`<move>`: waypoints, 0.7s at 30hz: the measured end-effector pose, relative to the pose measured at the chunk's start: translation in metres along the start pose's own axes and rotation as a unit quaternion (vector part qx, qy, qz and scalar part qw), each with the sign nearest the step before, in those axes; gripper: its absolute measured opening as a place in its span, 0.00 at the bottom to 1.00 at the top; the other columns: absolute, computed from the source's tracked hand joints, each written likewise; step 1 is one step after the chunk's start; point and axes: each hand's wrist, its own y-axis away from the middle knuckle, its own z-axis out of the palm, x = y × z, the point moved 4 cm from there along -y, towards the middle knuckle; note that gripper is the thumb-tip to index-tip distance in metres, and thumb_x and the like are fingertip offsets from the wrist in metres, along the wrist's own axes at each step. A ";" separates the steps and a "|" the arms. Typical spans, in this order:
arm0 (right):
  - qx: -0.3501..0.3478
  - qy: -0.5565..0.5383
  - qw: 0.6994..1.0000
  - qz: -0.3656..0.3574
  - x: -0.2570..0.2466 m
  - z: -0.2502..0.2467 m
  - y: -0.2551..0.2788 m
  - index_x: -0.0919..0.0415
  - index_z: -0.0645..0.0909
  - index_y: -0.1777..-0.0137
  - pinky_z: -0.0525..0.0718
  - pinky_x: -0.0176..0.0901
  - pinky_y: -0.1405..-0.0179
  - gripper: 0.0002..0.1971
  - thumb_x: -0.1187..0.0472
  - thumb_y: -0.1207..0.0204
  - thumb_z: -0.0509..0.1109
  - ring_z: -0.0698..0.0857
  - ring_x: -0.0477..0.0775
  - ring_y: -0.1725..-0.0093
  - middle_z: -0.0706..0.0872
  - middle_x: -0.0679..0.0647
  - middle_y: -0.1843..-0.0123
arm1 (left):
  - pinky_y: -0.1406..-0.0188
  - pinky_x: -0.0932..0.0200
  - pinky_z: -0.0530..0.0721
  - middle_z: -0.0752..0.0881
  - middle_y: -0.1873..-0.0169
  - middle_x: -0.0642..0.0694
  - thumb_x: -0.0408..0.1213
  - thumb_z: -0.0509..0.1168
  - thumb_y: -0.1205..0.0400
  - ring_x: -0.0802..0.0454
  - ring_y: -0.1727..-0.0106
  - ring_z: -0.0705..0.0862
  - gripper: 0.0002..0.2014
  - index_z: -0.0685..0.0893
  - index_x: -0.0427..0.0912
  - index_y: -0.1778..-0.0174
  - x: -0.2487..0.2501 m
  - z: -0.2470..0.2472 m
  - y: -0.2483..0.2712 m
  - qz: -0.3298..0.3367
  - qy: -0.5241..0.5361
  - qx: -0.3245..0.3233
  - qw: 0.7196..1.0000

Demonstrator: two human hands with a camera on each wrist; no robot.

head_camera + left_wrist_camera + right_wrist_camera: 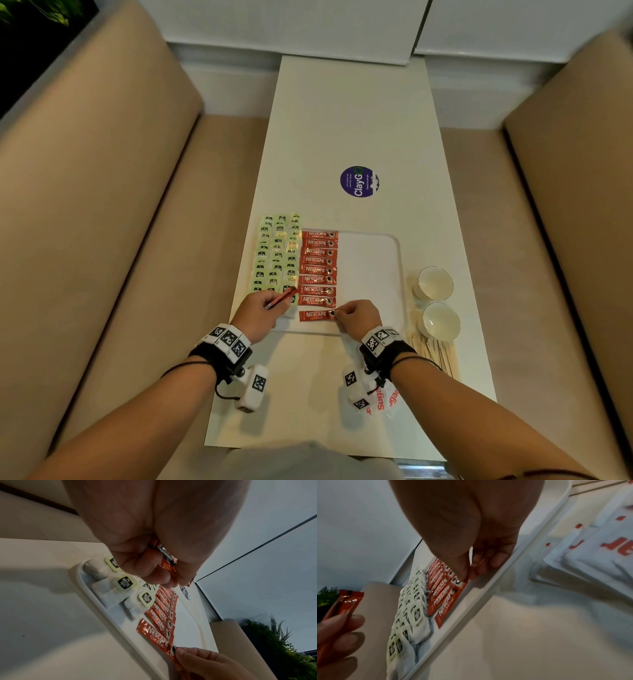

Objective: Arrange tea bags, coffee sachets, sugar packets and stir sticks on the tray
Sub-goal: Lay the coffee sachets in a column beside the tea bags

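White tray (pixel 394 246) on a long white table (pixel 342 120). On its left part, overlapping rows of tea bags (pixel 277 253) with pale green tags; just beside them, a column of red coffee sachets (pixel 318 267) lying crosswise. Right hand (pixel 358 317) pinching the right end of the nearest sachet (pixel 315 315), flat on the tray below the column, thumb and forefinger closed on it. Left hand (pixel 260 313) curled round a spare sachet (pixel 282 297), held tilted over the near tea bags. Sugar packets (pixel 387 399) on the table beneath the right wrist; stir sticks (pixel 435 353) fanned out off the tray's near right corner, beside two white cups (pixel 435 301). Round purple sticker (pixel 359 181) farther up the table.
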 end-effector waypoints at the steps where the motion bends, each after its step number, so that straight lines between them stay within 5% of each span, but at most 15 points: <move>1: 0.007 -0.002 1.000 0.001 -0.001 0.000 0.001 0.54 0.91 0.61 0.78 0.34 0.67 0.09 0.57 0.21 0.73 0.86 0.45 0.63 0.91 0.48 0.64 | 0.63 0.53 0.80 0.80 0.67 0.43 0.40 0.71 0.16 0.50 0.70 0.77 0.08 0.88 0.39 0.54 -0.001 -0.001 0.000 0.001 -0.002 0.002 1.000; 9: 0.026 0.005 1.000 0.011 -0.006 0.004 0.000 0.50 0.86 0.69 0.86 0.39 0.61 0.11 0.59 0.24 0.78 0.89 0.49 0.60 0.92 0.50 0.63 | 0.71 0.63 0.77 0.82 0.65 0.43 0.41 0.70 0.15 0.57 0.75 0.77 0.07 0.89 0.41 0.53 -0.004 -0.007 0.003 0.002 -0.014 0.009 1.000; 15: 0.036 0.000 0.999 0.018 -0.006 0.008 -0.001 0.60 0.92 0.64 0.92 0.46 0.56 0.07 0.61 0.26 0.77 0.92 0.53 0.60 0.92 0.53 0.66 | 0.70 0.62 0.78 0.81 0.66 0.43 0.41 0.70 0.16 0.60 0.77 0.78 0.06 0.89 0.43 0.53 -0.007 -0.007 0.003 0.002 -0.017 0.010 1.000; 21: 0.038 0.025 0.999 0.016 -0.009 0.006 -0.003 0.53 0.89 0.67 0.90 0.43 0.57 0.10 0.58 0.25 0.76 0.91 0.50 0.60 0.92 0.51 0.64 | 0.71 0.63 0.77 0.80 0.68 0.45 0.40 0.70 0.16 0.60 0.77 0.77 0.05 0.88 0.44 0.55 -0.004 -0.007 0.004 0.001 -0.008 0.007 1.000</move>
